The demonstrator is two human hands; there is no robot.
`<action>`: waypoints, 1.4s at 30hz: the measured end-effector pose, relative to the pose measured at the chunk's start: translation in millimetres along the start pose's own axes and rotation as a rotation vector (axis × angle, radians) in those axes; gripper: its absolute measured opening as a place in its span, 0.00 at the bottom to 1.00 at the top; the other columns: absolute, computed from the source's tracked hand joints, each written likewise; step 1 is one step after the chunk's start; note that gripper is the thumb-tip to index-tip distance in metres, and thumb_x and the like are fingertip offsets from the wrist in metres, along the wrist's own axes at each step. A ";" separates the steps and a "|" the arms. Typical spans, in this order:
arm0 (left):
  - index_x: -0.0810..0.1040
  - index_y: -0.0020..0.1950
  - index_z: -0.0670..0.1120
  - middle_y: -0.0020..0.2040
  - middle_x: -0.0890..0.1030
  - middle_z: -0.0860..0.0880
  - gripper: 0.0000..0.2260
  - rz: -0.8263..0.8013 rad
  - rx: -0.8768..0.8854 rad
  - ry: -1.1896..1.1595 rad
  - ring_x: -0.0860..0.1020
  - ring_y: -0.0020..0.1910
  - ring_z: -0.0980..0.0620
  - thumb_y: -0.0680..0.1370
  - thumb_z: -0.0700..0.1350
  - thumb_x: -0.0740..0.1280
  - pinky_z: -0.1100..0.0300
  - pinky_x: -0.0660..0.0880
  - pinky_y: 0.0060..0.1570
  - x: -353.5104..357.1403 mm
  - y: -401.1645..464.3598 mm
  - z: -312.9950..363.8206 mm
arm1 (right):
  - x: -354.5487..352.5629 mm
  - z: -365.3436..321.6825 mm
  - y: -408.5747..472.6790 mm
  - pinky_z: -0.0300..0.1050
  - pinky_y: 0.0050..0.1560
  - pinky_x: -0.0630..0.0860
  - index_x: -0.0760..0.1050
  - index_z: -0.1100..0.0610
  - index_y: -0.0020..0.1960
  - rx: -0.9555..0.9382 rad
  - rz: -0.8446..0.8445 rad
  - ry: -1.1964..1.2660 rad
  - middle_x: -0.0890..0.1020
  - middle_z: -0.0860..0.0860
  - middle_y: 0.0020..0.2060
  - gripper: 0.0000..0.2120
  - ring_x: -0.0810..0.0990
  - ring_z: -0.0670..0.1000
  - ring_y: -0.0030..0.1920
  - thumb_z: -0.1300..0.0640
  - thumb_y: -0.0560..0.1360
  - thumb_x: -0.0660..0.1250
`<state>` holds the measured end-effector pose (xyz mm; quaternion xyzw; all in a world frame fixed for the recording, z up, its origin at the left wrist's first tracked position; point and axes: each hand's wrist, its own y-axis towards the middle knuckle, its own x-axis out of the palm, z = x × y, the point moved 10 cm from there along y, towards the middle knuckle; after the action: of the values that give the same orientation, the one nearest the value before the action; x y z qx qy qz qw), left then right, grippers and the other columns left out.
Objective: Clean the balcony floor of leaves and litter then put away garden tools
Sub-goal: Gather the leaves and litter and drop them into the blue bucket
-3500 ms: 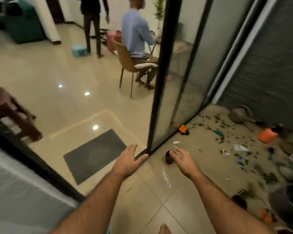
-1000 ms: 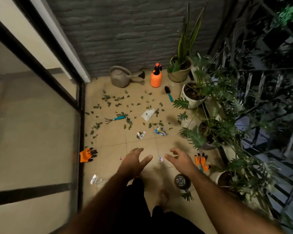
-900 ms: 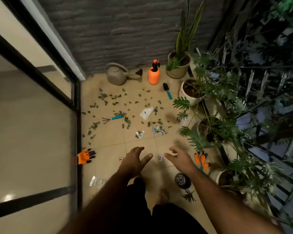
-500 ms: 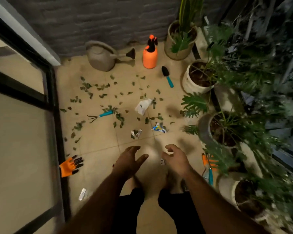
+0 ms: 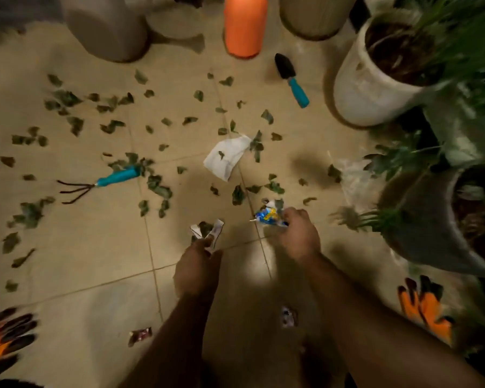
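Green leaves (image 5: 156, 186) lie scattered over the beige tiled balcony floor (image 5: 81, 247). My left hand (image 5: 198, 264) pinches a crumpled white wrapper (image 5: 210, 232) low over the tiles. My right hand (image 5: 300, 233) grips a blue-and-yellow wrapper (image 5: 269, 215). A white paper (image 5: 226, 156) lies further ahead. A teal-handled hand rake (image 5: 101, 182) lies at the left and a teal-handled black trowel (image 5: 291, 79) at the upper right. Two small wrappers (image 5: 140, 335) (image 5: 288, 316) lie close to me.
A grey watering can (image 5: 107, 29) and an orange spray bottle (image 5: 245, 25) stand by the far wall. Potted plants (image 5: 375, 71) (image 5: 443, 219) line the right side. Orange-and-black gloves lie at lower left (image 5: 4, 340) and lower right (image 5: 426, 306).
I turned from the doorway onto the balcony and bent low to the floor. Both hands went from open above the tiles to holding one wrapper each.
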<state>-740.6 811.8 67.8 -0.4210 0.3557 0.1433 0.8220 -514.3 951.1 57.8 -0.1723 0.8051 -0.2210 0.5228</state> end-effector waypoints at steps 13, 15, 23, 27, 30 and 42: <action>0.72 0.56 0.49 0.49 0.74 0.51 0.16 0.222 -0.145 -0.380 0.74 0.46 0.49 0.76 0.57 0.70 0.56 0.67 0.44 56.1 76.1 -65.1 | 20.2 24.0 7.7 0.48 0.45 0.74 0.73 0.51 0.60 -0.049 0.353 0.039 0.80 0.52 0.53 0.16 0.80 0.57 0.49 0.57 0.73 0.69; 0.73 0.54 0.49 0.49 0.77 0.49 0.15 0.207 -0.156 -0.419 0.75 0.46 0.47 0.76 0.57 0.70 0.56 0.67 0.44 58.7 79.8 -63.3 | 27.0 27.3 -11.8 0.44 0.45 0.74 0.73 0.51 0.61 -0.036 0.314 0.038 0.80 0.50 0.53 0.17 0.80 0.54 0.48 0.57 0.74 0.70; 0.77 0.61 0.44 0.51 0.82 0.46 0.13 0.164 0.113 -0.410 0.79 0.46 0.48 0.79 0.47 0.68 0.59 0.71 0.42 65.7 59.0 -12.4 | 120.6 61.1 -25.1 0.53 0.55 0.79 0.77 0.48 0.54 -0.013 -0.373 0.183 0.83 0.49 0.49 0.15 0.82 0.51 0.50 0.63 0.71 0.70; 0.77 0.52 0.53 0.46 0.80 0.51 0.07 -0.059 0.146 -0.419 0.79 0.42 0.53 0.80 0.55 0.67 0.58 0.75 0.42 110.8 30.1 -22.5 | 97.6 74.9 3.8 0.53 0.61 0.76 0.77 0.49 0.61 0.049 -0.304 0.206 0.80 0.49 0.57 0.14 0.79 0.51 0.56 0.60 0.76 0.68; 0.82 0.53 0.48 0.49 0.78 0.50 0.12 -0.063 0.187 -0.288 0.79 0.45 0.51 0.78 0.56 0.69 0.58 0.75 0.44 122.5 20.4 -43.5 | 63.0 67.6 28.3 0.49 0.52 0.77 0.78 0.51 0.58 0.072 -0.045 0.209 0.82 0.52 0.53 0.08 0.79 0.52 0.50 0.52 0.80 0.64; 0.69 0.73 0.49 0.68 0.68 0.44 0.31 0.292 0.031 -0.064 0.75 0.60 0.44 0.74 0.57 0.73 0.47 0.79 0.53 65.8 95.1 -72.7 | 86.7 1.9 73.5 0.43 0.47 0.71 0.75 0.52 0.64 -0.172 0.058 -0.055 0.75 0.52 0.58 0.21 0.75 0.53 0.55 0.50 0.73 0.74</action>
<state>-778.7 807.3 -63.3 -0.3470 0.3887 0.2691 0.8100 -550.1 968.7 -48.7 -0.1991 0.8110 -0.1309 0.5343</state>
